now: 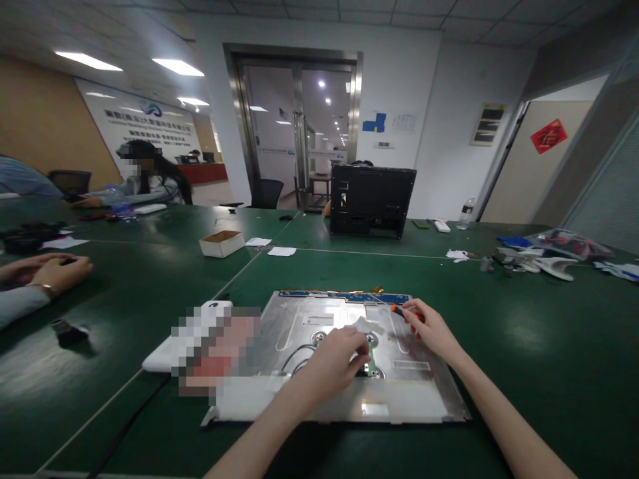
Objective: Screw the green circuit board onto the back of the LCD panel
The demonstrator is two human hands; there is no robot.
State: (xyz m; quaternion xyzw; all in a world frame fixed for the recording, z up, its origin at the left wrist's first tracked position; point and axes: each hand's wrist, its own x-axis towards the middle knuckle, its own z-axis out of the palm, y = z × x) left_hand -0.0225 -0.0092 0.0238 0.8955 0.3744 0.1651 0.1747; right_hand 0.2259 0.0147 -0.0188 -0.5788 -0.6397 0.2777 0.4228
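A silver metal display panel (294, 326) lies flat on the green table before me, with a long blue circuit board (324, 297) along its far edge. My right hand (424, 326) is closed around an orange-and-black screwdriver handle (398, 311) over the panel's far right part. Over the middle of the panel, my left hand (339, 359) has its fingers curled down beside a small green circuit board (371, 366); what they pinch, if anything, is hidden. Just beyond it rests a pale piece of tape or film (368, 325). Dark cables (294, 356) run under my left hand.
Left of the panel lies a white device (164, 349), partly pixelated. A black monitor housing (372, 199) and an open carton (222, 244) stand farther back. Loose parts and plastic bags (544, 256) lie far right. Another person's hands (60, 271) are at the left.
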